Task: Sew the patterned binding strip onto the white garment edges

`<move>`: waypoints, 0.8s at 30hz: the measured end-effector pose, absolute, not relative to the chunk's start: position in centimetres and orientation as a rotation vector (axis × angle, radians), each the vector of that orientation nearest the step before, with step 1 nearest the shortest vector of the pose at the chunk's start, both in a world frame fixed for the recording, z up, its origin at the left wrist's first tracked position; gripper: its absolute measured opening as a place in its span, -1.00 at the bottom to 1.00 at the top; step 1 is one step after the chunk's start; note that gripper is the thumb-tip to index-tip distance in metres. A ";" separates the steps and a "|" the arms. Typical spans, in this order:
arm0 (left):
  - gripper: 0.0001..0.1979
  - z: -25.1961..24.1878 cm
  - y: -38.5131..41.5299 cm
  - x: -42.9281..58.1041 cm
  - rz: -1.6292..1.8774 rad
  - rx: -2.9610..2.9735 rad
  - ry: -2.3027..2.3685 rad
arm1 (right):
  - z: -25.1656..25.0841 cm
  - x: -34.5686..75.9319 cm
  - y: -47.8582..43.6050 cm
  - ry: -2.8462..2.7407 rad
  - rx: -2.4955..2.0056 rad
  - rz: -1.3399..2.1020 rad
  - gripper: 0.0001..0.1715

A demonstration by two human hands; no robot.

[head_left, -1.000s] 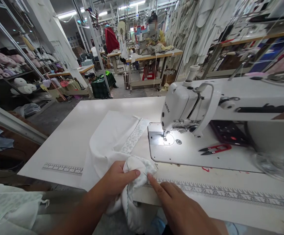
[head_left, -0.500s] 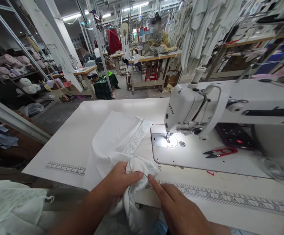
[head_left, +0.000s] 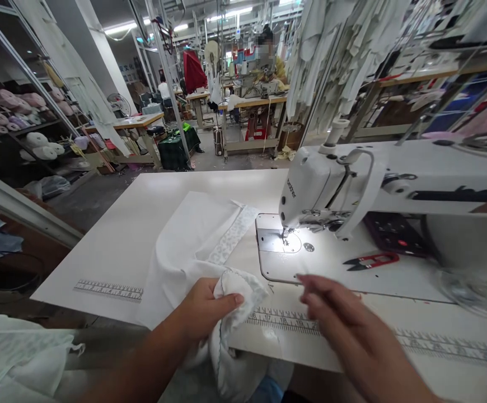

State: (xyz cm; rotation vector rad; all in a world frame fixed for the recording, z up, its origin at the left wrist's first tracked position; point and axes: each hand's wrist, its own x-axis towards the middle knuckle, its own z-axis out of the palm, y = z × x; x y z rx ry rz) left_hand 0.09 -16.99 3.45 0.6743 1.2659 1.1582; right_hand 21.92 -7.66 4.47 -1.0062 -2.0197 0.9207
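My left hand [head_left: 212, 308] is closed on a bunched part of a white cloth [head_left: 176, 246], its thumb pressed on top of the fold. A dark zigzag seam runs along the bunched edge, and a pale leopard-print band [head_left: 230, 235] crosses the cloth. The rest of the cloth lies on the white table, with some hanging over the front edge. My right hand [head_left: 348, 324] is off the cloth, above the printed ruler tape, smeared by motion. Its fingers point left, half bent; whether they pinch anything does not show. Red-handled thread snips [head_left: 371, 261] lie beyond it.
A white sewing machine [head_left: 310, 184] stands at the right, its lamp lighting the needle plate [head_left: 275, 240]. A dark box [head_left: 394, 238] sits under its arm. More printed cloth [head_left: 20, 352] lies at lower left. A person sits at another machine in the background.
My right hand has left the cloth edge, where its index finger was touching, and moved right and slightly up. My left hand keeps its hold on the cloth.
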 end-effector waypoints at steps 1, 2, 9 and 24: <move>-0.65 3.5 -16.9 0.2 1.163 0.677 1.265 | 4.2 21.5 -8.1 -2.164 -0.941 0.908 -0.74; -0.65 3.5 -16.9 0.3 1.170 0.681 1.266 | 4.0 21.0 -8.6 -2.271 -0.879 0.889 -0.74; -0.64 3.5 -17.1 0.6 1.156 0.628 1.352 | 3.0 21.8 -5.0 -2.640 -1.038 0.157 -0.53; -0.62 3.5 -17.1 0.9 1.149 0.582 1.357 | 2.3 29.9 6.0 -2.582 -1.276 -0.226 -0.55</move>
